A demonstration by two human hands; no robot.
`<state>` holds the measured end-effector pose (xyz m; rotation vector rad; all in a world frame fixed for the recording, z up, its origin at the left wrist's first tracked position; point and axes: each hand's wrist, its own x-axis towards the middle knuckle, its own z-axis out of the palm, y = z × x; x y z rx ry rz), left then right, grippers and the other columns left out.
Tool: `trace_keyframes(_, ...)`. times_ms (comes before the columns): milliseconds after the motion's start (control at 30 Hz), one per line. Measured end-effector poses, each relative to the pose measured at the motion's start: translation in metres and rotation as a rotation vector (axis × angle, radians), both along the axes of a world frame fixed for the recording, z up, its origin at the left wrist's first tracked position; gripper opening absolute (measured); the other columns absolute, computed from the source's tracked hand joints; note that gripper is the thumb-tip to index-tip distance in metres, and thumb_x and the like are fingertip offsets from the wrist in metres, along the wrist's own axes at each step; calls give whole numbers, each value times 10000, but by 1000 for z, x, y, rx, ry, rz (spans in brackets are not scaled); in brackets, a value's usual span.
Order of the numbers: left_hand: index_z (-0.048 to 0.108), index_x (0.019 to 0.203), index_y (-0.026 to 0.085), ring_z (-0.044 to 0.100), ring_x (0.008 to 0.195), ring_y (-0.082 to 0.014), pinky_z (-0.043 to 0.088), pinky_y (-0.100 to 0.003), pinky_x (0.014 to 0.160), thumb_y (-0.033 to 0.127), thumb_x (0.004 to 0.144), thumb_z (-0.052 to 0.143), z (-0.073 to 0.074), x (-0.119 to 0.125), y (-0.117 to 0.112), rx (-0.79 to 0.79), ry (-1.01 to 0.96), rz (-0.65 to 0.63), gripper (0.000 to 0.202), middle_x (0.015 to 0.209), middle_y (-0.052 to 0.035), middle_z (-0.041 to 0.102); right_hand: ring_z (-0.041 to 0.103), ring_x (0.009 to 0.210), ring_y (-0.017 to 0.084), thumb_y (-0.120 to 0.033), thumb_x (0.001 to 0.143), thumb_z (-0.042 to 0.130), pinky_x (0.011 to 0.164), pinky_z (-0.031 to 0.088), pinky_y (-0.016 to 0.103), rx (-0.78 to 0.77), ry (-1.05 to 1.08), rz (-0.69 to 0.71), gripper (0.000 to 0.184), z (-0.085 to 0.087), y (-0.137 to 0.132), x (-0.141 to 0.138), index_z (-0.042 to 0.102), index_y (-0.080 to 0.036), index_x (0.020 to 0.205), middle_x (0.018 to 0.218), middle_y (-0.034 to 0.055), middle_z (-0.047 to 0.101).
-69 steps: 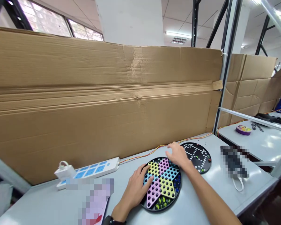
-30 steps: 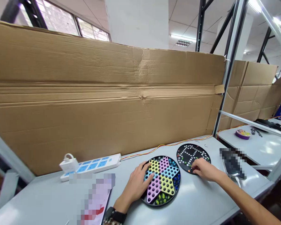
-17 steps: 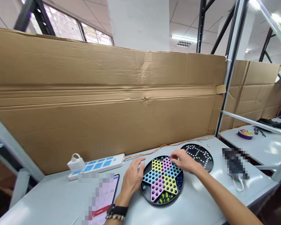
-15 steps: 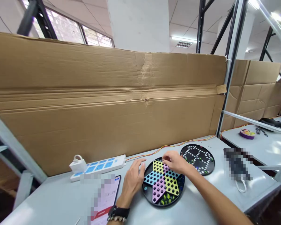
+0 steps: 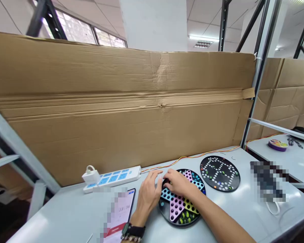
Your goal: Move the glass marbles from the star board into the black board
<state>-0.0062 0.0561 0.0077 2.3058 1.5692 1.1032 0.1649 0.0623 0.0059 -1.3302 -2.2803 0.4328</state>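
Has slid right hand (image 5: 176, 184) farther left over the star board (image 5: 176, 206) on the worktop (image 5: 68, 216) in the head view, curled; cannot tell if gripping. Keeps left hand (image 5: 149, 191) open near the board. Has green marbles (image 5: 186, 217) in the board already, small coloured bits (image 5: 215, 186) still on the dotted disc (image 5: 219, 174).

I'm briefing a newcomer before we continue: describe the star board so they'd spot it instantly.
Find the long cardboard panel, then the pale table along its foot. On that table, between the left hand and a black disc with white dots, sits the round star board, partly hidden by the right hand. Unlike the disc, it bears a large pink, yellow and blue star.
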Motion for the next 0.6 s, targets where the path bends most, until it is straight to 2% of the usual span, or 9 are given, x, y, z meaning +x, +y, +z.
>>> trace_keyframes(67, 688, 1150, 245, 700, 1114, -271, 548, -442, 977, 403, 972, 378, 0, 0, 0, -23, 16, 0, 391, 1222, -79, 728, 630, 1053, 212, -239, 939, 620, 939, 484, 316, 35, 33, -30, 184, 3, 2, 5, 717, -191, 1088, 1109, 78, 680)
trace_keyframes(167, 701, 1124, 246, 704, 1103, -272, 546, -432, 963, 382, 945, 426, -1, 1, -1, -71, 57, -4, 355, 1204, -72, 740, 615, 1104, 213, -242, 960, 584, 992, 461, 325, 124, 79, -195, 212, 13, 8, 31, 713, -202, 1123, 1172, 85, 678)
trace_keyframes(233, 726, 1056, 257, 709, 1074, -267, 549, -410, 933, 363, 924, 456, -1, 2, -2, -97, 103, -27, 319, 1149, -56, 759, 600, 1121, 223, -232, 971, 546, 1010, 445, 334, 163, 36, -364, 244, 19, 11, 66, 709, -199, 1150, 1175, 93, 677)
trace_keyframes(300, 745, 986, 260, 708, 1039, -260, 546, -393, 910, 359, 924, 463, 0, 4, -5, -113, 143, -46, 305, 1094, -48, 771, 577, 1149, 261, -215, 972, 507, 996, 439, 367, 173, -97, -600, 290, 20, 12, 110, 705, -178, 1181, 1210, 129, 662)
trace_keyframes(367, 755, 929, 259, 705, 1010, -254, 541, -384, 898, 367, 938, 457, 2, 5, -7, -121, 166, -57, 318, 1055, -47, 775, 556, 1192, 292, -163, 969, 447, 969, 435, 375, 127, -235, -798, 360, 14, 10, 157, 694, -156, 1231, 1257, 165, 646)
trace_keyframes(433, 757, 866, 259, 707, 976, -250, 540, -376, 874, 375, 947, 452, 4, 7, -8, -128, 171, -62, 336, 1023, -47, 774, 554, 1218, 315, -142, 966, 420, 923, 441, 373, -1, -289, -961, 415, 3, 6, 198, 673, -151, 1295, 1312, 184, 629)
trace_keyframes(500, 755, 836, 265, 710, 955, -248, 541, -375, 855, 381, 949, 453, 4, 7, -8, -133, 168, -63, 343, 1013, -43, 772, 600, 1168, 322, -95, 933, 426, 882, 446, 370, -72, -292, -1010, 426, -8, 2, 227, 701, -136, 1257, 1315, 204, 635)
trace_keyframes(600, 758, 864, 274, 717, 946, -250, 548, -374, 833, 393, 946, 463, 2, 7, -7, -123, 152, -61, 328, 1016, -38, 773, 637, 1136, 300, -66, 916, 433, 855, 447, 346, -141, -251, -1016, 420, -19, 2, 245, 721, -136, 1213, 1281, 204, 663)
